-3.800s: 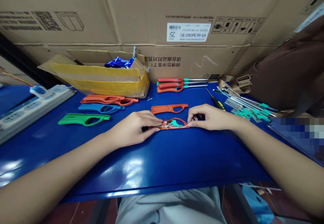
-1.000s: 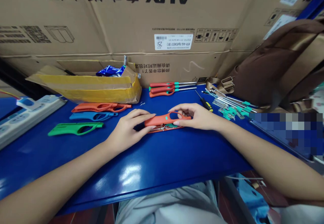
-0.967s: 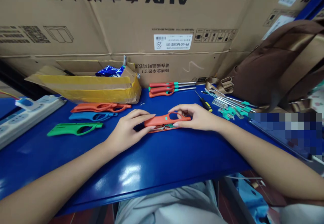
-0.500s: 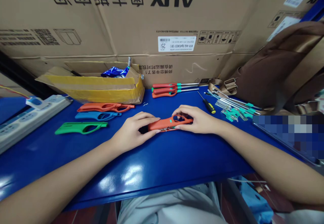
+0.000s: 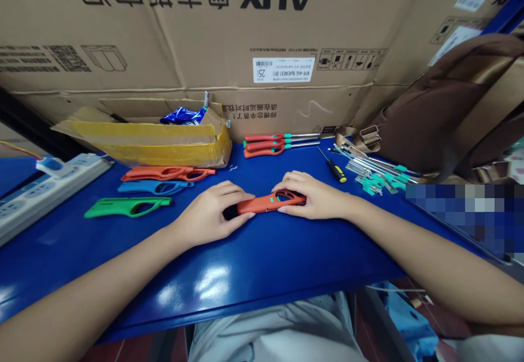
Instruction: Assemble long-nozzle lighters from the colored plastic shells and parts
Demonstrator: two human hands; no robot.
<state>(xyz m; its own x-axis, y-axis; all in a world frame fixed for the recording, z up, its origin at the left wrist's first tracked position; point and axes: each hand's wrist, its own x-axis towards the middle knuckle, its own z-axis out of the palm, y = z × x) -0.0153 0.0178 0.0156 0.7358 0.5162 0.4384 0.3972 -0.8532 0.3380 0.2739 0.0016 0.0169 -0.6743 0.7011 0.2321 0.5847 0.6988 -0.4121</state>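
Lying flatter than before: orange casing [image 5: 264, 204] | left hand [image 5: 213, 214] grip clamped on it | right hand [image 5: 315, 195] likewise

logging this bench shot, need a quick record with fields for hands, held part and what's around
left hand: grip on left end of orange lighter body
right hand: grip on its trigger end
surface: blue table
left side: orange shell, blue shell, green shell
behind: three lighters, screwdriver, cardboard box
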